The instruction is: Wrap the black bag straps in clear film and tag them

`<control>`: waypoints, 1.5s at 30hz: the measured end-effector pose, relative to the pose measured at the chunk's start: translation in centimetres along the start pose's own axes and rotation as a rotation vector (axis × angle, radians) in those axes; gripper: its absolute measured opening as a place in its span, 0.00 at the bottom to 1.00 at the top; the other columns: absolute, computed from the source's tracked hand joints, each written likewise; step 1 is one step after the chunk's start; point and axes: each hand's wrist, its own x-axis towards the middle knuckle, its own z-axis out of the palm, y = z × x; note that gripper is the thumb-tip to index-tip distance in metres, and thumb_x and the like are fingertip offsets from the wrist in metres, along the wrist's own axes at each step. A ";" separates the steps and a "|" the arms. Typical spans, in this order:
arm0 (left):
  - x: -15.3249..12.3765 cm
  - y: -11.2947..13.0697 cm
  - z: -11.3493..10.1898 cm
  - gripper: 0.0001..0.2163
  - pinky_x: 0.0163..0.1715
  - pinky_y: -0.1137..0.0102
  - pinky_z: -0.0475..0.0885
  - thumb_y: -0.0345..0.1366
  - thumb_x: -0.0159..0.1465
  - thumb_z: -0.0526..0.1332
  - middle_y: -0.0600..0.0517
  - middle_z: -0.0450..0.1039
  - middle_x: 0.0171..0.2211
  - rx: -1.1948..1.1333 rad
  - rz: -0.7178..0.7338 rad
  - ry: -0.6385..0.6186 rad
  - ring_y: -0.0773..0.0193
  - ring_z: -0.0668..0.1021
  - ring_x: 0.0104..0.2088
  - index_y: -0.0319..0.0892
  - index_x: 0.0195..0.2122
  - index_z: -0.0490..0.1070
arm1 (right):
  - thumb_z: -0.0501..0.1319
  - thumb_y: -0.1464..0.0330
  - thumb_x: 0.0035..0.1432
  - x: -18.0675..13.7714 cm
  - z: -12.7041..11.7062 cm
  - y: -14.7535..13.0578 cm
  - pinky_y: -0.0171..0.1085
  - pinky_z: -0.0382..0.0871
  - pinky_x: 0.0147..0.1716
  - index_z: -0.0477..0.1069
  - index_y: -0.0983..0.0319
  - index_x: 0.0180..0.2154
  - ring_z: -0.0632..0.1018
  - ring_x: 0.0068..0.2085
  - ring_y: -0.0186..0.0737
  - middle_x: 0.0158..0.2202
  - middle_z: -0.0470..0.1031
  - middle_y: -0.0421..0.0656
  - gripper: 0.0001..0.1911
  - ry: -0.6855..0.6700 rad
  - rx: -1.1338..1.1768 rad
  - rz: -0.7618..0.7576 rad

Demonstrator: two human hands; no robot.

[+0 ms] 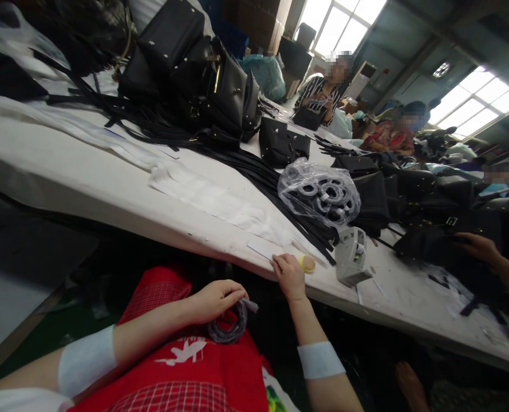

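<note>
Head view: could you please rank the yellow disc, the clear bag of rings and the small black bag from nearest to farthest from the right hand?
1. Yellow disc, just right of the right hand, at the table edge.
2. Clear bag of rings, farther up the table.
3. Small black bag, farthest, beyond the clear bag.

Single head-worn view, forward and down, close over left hand (215, 298), right hand (289, 276), table (108, 186)
</note>
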 end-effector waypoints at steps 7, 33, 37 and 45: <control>0.2 -0.2 0.2 0.17 0.43 0.70 0.71 0.44 0.67 0.52 0.48 0.80 0.38 -0.017 -0.002 0.012 0.58 0.78 0.38 0.40 0.36 0.77 | 0.58 0.67 0.64 0.5 -0.8 -0.6 0.38 0.66 0.41 0.75 0.59 0.39 0.73 0.40 0.42 0.36 0.75 0.45 0.07 -0.073 0.022 0.040; -0.1 0.1 0.2 0.17 0.43 0.70 0.71 0.44 0.66 0.52 0.48 0.80 0.37 -0.014 0.005 0.026 0.58 0.78 0.38 0.40 0.36 0.77 | 0.54 0.72 0.65 2.3 -0.5 -0.5 0.38 0.64 0.39 0.73 0.62 0.33 0.73 0.37 0.43 0.32 0.74 0.47 0.10 -0.019 -0.136 0.043; -0.2 0.1 0.0 0.17 0.43 0.70 0.71 0.45 0.66 0.52 0.48 0.80 0.37 -0.021 -0.004 0.031 0.59 0.78 0.38 0.41 0.36 0.77 | 0.53 0.68 0.66 3.0 -2.5 -1.0 0.37 0.64 0.36 0.72 0.62 0.35 0.74 0.35 0.41 0.34 0.75 0.47 0.10 0.142 -0.041 0.153; -0.2 -1.0 -0.1 0.19 0.38 0.69 0.71 0.50 0.65 0.53 0.50 0.79 0.33 -0.083 -0.148 0.049 0.57 0.78 0.35 0.40 0.34 0.76 | 0.57 0.59 0.64 -1.1 -11.6 -7.8 0.31 0.63 0.22 0.72 0.62 0.47 0.70 0.21 0.33 0.18 0.67 0.34 0.16 -0.353 0.822 0.302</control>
